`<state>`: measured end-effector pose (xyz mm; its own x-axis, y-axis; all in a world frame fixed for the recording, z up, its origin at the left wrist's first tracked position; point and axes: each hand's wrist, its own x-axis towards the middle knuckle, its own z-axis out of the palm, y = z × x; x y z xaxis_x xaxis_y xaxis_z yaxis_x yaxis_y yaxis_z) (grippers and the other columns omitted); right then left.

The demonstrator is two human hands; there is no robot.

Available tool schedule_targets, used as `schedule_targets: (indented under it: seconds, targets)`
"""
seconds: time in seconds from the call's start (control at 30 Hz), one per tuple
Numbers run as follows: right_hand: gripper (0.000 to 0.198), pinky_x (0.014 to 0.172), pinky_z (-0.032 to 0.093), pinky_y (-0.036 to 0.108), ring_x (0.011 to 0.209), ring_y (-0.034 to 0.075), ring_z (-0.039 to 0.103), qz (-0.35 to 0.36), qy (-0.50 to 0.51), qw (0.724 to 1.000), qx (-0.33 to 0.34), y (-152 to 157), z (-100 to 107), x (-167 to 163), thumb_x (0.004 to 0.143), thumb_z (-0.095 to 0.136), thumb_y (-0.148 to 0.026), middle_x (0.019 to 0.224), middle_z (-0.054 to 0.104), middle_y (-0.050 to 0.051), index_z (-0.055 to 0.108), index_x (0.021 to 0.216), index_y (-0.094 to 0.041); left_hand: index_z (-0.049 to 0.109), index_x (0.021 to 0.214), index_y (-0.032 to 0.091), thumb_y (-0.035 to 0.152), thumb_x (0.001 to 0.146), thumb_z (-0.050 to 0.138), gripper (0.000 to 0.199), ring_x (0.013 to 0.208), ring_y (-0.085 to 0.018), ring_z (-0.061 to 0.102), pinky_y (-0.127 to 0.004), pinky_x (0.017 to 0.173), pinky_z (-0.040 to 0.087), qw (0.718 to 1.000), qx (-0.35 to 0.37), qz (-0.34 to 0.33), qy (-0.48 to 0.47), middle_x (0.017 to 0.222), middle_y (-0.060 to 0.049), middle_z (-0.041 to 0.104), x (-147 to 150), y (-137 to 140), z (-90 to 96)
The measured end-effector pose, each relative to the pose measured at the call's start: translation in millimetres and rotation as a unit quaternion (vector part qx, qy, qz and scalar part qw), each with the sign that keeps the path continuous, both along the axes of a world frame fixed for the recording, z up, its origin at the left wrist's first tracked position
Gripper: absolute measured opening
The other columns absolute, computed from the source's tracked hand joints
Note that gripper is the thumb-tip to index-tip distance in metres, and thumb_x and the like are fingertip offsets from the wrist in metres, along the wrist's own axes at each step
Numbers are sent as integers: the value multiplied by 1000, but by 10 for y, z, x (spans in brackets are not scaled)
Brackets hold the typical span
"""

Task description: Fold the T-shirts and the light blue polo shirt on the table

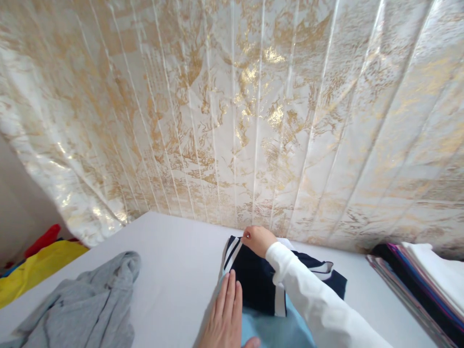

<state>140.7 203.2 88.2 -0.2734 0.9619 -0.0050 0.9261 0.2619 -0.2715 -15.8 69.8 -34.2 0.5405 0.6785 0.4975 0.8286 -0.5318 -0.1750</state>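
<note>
A light blue and navy garment (253, 280) with white stripes lies on the white table, its navy part partly folded over the light blue part. My left hand (226, 309) rests flat on its left edge, fingers stretched out and side by side. Farther back, my right hand (258, 240) pinches the navy cloth at the striped far edge. The white sleeve of my right arm crosses over the garment and hides some of it. Another navy piece with a white stripe (322, 270) spreads out to the right, beyond that sleeve.
A crumpled grey garment (87, 304) lies on the left of the white table (174, 261). Yellow cloth (39, 266) and red cloth (43, 240) are past the left edge. A stack of folded clothes (431, 285) stands at right. A gold-patterned curtain (224, 121) hangs behind.
</note>
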Motion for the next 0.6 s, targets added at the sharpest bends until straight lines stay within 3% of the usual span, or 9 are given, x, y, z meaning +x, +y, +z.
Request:
schedule_targets:
  seconds: [0.13,0.27,0.43,0.6]
  targets:
    - [29,82,48,38,92,19,61,-28,-2,998,-49,276,-205,-338,90,52,-40,103,64,8,62,100,-16,10,147,5,63,86,41,90,129,-32,39,-34,97,40,999,28,3,20,142,-21,36,-7,1,-125]
    - [27,81,51,38,94,18,60,-18,14,997,-72,413,-341,-394,90,54,-36,112,60,6,58,110,-18,15,147,8,64,87,38,85,126,-30,43,-33,95,39,999,49,0,17,139,-18,42,18,-17,-99]
    - [29,81,51,39,95,18,60,-17,40,997,-55,457,-396,-226,90,54,-35,112,59,6,57,112,-17,21,145,4,75,81,33,96,126,-33,42,-34,96,36,998,69,5,15,140,-20,40,58,-57,-2]
    - [23,80,48,38,90,17,60,-40,57,997,-14,337,-514,-252,91,51,-35,101,63,4,59,104,-17,26,144,6,74,82,29,92,124,-31,45,-34,97,36,998,61,-4,16,138,-17,44,61,-55,-7]
